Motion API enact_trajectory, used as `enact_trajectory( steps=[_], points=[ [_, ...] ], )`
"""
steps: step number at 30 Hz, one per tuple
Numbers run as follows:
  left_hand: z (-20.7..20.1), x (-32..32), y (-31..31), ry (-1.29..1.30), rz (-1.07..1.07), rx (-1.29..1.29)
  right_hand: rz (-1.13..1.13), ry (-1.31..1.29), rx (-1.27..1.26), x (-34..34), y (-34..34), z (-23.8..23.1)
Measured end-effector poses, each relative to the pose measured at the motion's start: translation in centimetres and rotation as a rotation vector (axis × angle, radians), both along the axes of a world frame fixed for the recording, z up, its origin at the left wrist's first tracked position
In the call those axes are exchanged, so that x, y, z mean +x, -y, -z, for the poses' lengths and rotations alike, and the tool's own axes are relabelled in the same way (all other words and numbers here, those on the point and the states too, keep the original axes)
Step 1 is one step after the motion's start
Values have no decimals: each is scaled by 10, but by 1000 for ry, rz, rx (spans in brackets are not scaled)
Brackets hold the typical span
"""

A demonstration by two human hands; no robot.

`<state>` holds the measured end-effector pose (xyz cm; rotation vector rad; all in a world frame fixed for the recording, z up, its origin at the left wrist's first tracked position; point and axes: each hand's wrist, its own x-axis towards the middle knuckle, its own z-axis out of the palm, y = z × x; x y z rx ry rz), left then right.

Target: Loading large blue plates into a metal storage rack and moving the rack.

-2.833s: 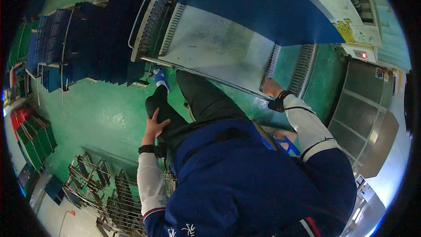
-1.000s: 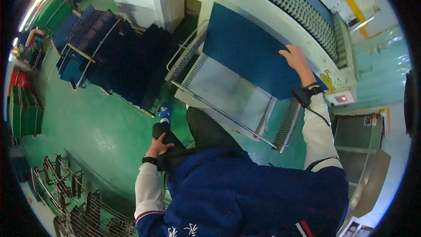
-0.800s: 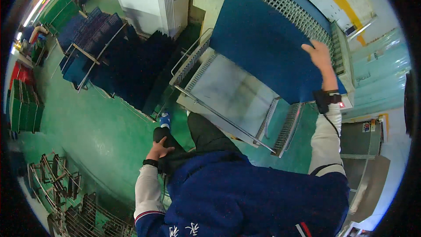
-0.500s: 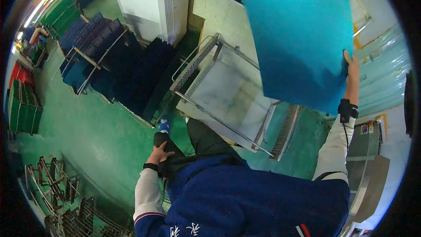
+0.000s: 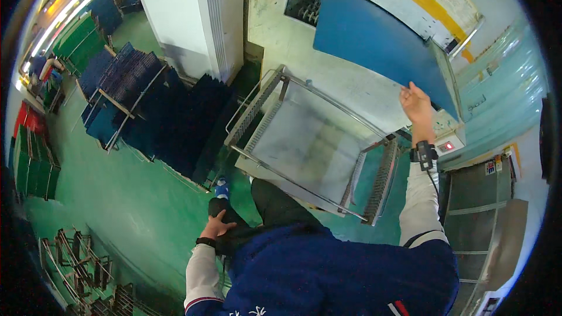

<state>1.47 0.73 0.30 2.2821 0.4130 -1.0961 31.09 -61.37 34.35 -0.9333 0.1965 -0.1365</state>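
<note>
Navy jacket, white sleeves, black wristbands, dark trousers.

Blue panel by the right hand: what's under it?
The blue panel lies on a pale machine top, over a dark ribbed slot. The right hand grips its near edge. Anything beneath is covered.

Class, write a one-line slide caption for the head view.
Right hand grips a blue panel above a metal cart; left hand rests on the thigh.

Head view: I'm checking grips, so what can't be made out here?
- Right hand: fingertips hidden behind the edge of the blue panel.
- Left hand: rests on the dark trouser leg; fingers too small to tell the grip.
- Wire cart: near side covered by the person's body.
</note>
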Motion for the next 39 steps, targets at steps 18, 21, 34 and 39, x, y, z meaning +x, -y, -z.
enact_trajectory(
  steps=[18, 21, 34, 39],
  points=[
    [90, -27, -32, 60, 149, 21, 42, -76, 130, 87, -93, 37],
    [0, 14, 8, -66, 35, -20, 110, -156, 106, 78, -66, 48],
    [119, -23, -42, 15, 287, 1, 27, -218, 60, 104, -88, 51],
    [84, -12, -28, -56, 191, 3, 52, -225, 56, 107, -87, 51]
  ],
)
